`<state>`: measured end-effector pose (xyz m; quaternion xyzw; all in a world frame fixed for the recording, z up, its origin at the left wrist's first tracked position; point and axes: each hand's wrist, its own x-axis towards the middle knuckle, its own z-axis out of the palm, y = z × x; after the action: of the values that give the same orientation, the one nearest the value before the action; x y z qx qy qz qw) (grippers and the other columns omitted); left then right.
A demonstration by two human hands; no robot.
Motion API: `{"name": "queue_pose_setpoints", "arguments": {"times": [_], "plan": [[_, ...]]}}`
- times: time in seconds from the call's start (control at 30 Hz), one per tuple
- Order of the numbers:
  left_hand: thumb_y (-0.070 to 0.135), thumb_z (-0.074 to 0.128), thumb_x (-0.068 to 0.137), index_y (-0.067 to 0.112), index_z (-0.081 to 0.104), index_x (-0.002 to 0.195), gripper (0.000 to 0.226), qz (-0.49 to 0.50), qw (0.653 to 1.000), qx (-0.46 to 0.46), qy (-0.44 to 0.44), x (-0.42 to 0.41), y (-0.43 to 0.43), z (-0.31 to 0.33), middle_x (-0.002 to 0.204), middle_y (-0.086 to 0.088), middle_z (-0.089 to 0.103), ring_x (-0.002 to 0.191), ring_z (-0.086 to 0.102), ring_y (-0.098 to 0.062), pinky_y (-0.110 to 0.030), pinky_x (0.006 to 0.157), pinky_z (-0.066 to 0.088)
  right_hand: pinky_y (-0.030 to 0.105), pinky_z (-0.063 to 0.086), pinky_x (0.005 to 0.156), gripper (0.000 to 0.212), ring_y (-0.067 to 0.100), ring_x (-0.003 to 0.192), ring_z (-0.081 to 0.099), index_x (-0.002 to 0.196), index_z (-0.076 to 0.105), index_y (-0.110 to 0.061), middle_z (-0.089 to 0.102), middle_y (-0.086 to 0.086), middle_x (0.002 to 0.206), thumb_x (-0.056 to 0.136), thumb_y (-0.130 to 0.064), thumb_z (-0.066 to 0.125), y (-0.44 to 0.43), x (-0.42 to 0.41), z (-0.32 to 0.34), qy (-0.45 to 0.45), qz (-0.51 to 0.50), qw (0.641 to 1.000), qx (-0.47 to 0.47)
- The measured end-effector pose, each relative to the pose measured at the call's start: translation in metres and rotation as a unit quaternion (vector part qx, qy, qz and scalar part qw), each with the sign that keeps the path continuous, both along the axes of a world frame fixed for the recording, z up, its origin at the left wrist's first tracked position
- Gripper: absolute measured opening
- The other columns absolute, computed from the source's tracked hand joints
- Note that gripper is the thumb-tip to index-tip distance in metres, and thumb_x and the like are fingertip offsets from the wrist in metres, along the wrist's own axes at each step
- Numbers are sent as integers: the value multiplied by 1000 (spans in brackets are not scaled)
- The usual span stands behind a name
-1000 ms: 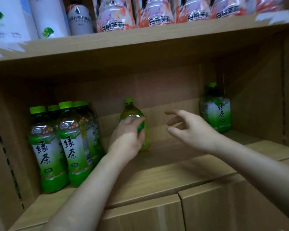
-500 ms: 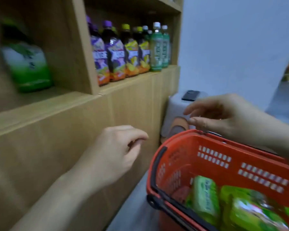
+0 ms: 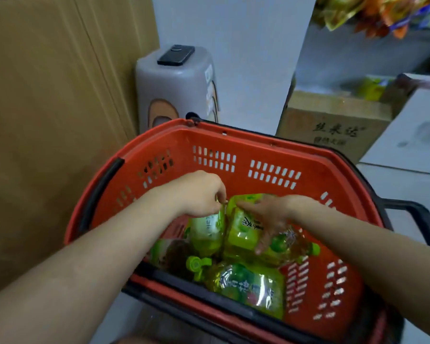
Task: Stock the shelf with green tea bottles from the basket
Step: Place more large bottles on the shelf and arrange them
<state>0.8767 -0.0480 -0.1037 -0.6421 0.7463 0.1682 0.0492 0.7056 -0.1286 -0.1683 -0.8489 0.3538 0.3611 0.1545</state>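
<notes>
A red basket (image 3: 258, 145) sits below me with several green tea bottles lying in it. My left hand (image 3: 199, 194) reaches into it, its fingers curled on the upper end of one green tea bottle (image 3: 206, 234). Beside it, my right hand (image 3: 268, 217) lies with fingers spread over a second green tea bottle (image 3: 241, 234), touching it without closing round it. A third bottle (image 3: 251, 286) lies nearer me, its green cap (image 3: 196, 265) pointing left. The shelf is out of view.
The wooden cabinet side (image 3: 47, 120) stands close on the left. Behind the basket is a grey plastic stool (image 3: 176, 90) with a black phone (image 3: 176, 55) on top. A cardboard box (image 3: 333, 122) and a white box (image 3: 407, 135) stand at the right. The basket's black handle (image 3: 417, 217) sticks out rightward.
My view swung from the shelf down to the basket. Both hands left the shelf and dropped into the basket onto two bottles.
</notes>
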Motion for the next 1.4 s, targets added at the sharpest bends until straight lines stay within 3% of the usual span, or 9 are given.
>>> {"name": "queue_pose_setpoints", "arguments": {"times": [0.2, 0.33, 0.47, 0.67, 0.8, 0.9, 1.07, 1.23, 1.4], "plan": [[29, 60, 84, 19, 58, 121, 39, 15, 999, 46, -3, -27, -27, -43, 116, -6, 64, 109, 59, -28, -35, 84, 49, 44, 41, 102, 125, 38, 126, 42, 151, 2, -18, 40, 21, 139, 61, -48, 83, 9, 8, -18, -98, 58, 991, -76], [56, 70, 73, 12, 17, 147, 101, 168, 967, 112, 155, -7, -18, -50, 141, -10, 47, 123, 51, -26, -37, 99, 45, 33, 41, 98, 131, 30, 122, 45, 152, -4, -20, 40, 14, 134, 59, -41, 85, 7, 15, 10, -256, -25, 964, -72], [57, 80, 49, 38, 35, 131, 95, 299, 838, 51, 454, 18, 10, -21, 115, 6, 64, 95, 68, -18, -47, 79, 58, 40, 28, 111, 134, 20, 137, 25, 151, -12, -26, 22, 2, 150, 58, -38, 84, 21, 30, 60, -324, 71, 936, -123], [24, 81, 65, 27, 56, 118, 60, 409, 631, -214, 624, 53, 59, 31, 93, 5, 73, 75, 72, -16, -42, 61, 59, 47, 23, 110, 116, 11, 142, 11, 146, 3, -47, 13, -9, 153, 58, -60, 78, 38, 63, 125, -489, 77, 830, -258], [27, 71, 59, 22, 52, 116, 60, 412, 459, -295, 730, 71, 92, 69, 102, -3, 71, 80, 72, -21, -48, 60, 59, 42, 37, 107, 121, 9, 132, 39, 150, 15, -39, 35, -11, 146, 48, -70, 71, 53, 101, 160, -696, -259, 667, 59], [23, 70, 63, 20, 50, 118, 59, 387, 412, -326, 758, 74, 113, 82, 111, -8, 69, 94, 70, -28, -49, 67, 58, 44, 54, 79, 88, 15, 106, 66, 135, 43, -39, 63, -10, 128, 55, -59, 72, 82, 143, 173, -678, -279, 586, 344], [10, 79, 60, 21, 47, 118, 67, 352, 493, -349, 715, 99, 153, 95, 107, -11, 71, 87, 70, -22, -38, 71, 56, 40, 58, 67, 63, 24, 92, 73, 129, 53, -29, 72, 5, 111, 71, -17, 76, 111, 183, 190, -749, -244, 470, 398], [18, 83, 58, 35, 42, 131, 85, 328, 666, -364, 563, 137, 192, 128, 110, 1, 71, 96, 71, -21, -40, 77, 59, 37, 58, 74, 81, 27, 100, 70, 132, 50, -22, 71, 9, 114, 58, -6, 78, 133, 206, 211, -753, -148, 489, 415], [32, 90, 56, 26, 55, 120, 73, 340, 736, -416, 412, 169, 247, 169, 107, 4, 72, 97, 70, -16, -31, 77, 58, 39, 56, 86, 98, 27, 106, 68, 140, 44, -21, 70, 11, 116, 51, -10, 83, 166, 251, 248, -730, -46, 497, 467]]}}
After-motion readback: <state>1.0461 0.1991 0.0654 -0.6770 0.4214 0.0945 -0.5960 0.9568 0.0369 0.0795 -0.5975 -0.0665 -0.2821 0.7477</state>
